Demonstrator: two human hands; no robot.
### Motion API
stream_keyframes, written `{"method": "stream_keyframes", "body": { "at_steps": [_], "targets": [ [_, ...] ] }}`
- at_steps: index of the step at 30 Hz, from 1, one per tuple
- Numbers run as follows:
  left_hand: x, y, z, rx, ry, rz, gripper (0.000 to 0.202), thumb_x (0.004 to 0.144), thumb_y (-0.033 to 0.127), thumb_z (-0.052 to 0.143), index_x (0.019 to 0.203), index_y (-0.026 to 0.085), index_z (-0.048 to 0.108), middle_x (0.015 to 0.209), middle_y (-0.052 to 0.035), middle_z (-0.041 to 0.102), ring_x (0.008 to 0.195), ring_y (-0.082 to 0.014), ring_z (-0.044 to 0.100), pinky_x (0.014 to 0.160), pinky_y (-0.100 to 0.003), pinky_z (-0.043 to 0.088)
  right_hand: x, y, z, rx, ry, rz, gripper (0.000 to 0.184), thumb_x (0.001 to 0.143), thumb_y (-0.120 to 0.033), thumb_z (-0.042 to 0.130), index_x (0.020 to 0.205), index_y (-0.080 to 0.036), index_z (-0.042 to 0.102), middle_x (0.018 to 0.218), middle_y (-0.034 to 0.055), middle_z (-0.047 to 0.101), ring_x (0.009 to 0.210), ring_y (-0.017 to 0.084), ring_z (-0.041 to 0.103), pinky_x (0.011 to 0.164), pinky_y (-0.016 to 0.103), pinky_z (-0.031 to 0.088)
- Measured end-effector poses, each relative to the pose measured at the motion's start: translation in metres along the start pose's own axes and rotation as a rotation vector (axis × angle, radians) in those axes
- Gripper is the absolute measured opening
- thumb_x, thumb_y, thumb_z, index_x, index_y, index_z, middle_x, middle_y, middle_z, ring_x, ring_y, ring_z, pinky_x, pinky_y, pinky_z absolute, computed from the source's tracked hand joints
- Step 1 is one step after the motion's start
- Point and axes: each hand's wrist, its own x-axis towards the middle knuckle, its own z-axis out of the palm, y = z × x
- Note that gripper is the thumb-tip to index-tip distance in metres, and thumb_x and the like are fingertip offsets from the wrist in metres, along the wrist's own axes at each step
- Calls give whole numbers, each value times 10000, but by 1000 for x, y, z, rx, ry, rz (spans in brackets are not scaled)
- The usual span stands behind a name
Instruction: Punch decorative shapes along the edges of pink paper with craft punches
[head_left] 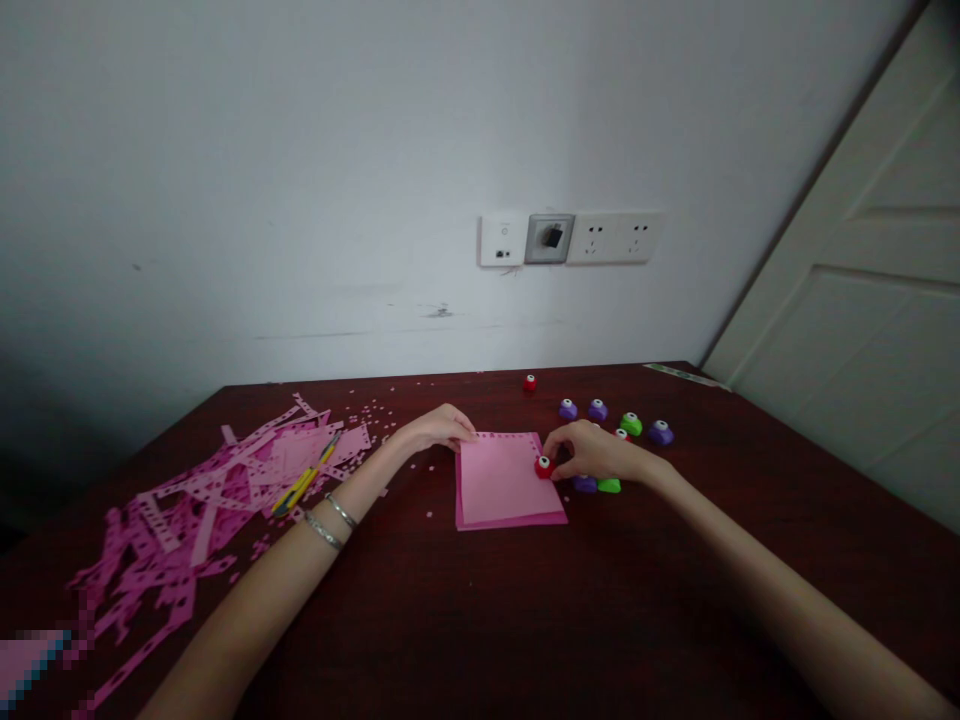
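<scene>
A pink paper sheet (pixel 504 483) lies on the dark wooden table (pixel 615 600), with a row of small holes along its far edge. My left hand (pixel 435 429) rests on the sheet's far left corner, fingers curled down on it. My right hand (pixel 596 452) pinches a small red paper punch (pixel 543 466) at the sheet's right edge. A purple punch (pixel 585 484) and a green punch (pixel 609 486) sit just under my right hand.
More small punches stand behind: red (pixel 530 382), purple (pixel 568 408), purple (pixel 598 409), green (pixel 631 423), purple (pixel 661 432). A heap of pink paper strips (pixel 202 500) with yellow scissors (pixel 304 480) lies at left. Wall sockets (pixel 570 238) and a door (pixel 862 330) are behind.
</scene>
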Motion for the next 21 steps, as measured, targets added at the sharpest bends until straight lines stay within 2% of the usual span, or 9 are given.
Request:
{"method": "stream_keyframes", "body": {
  "at_steps": [4,10,15,18,21],
  "targets": [
    [3,-1,8,141,65,15,151,566,225,679,663,111,658,590,-27,613,560,-114,570,570,-265,476,0,-2,1,-44,3,-4,242,662,-344,671,837,-177,694,731,21,660,630,138,555,540,233,366],
    [1,1,19,595,220,19,239,591,349,688,660,138,599,531,-12,568,513,-144,557,491,-250,423,-1,-3,0,-57,-7,-15,254,677,-346,656,861,-174,692,738,27,662,629,144,556,543,243,367],
    [-3,0,17,844,347,39,388,564,505,698,731,185,554,731,-56,611,727,-211,573,601,-267,398,-1,-5,1,-40,-35,-1,272,672,-352,666,874,-170,688,764,34,668,664,153,567,565,243,379],
    [-2,-4,15,900,355,101,442,582,535,676,808,186,528,841,-82,597,772,-228,556,601,-267,382,-1,-5,1,-26,-53,-4,285,668,-362,671,876,-168,688,763,33,666,672,153,568,571,241,385],
    [1,-6,17,937,324,149,382,630,500,649,805,182,528,844,-72,592,749,-212,549,572,-255,362,-1,-4,1,-19,-57,-19,287,664,-371,676,863,-165,690,762,33,665,673,150,568,576,239,388]
  ]
}}
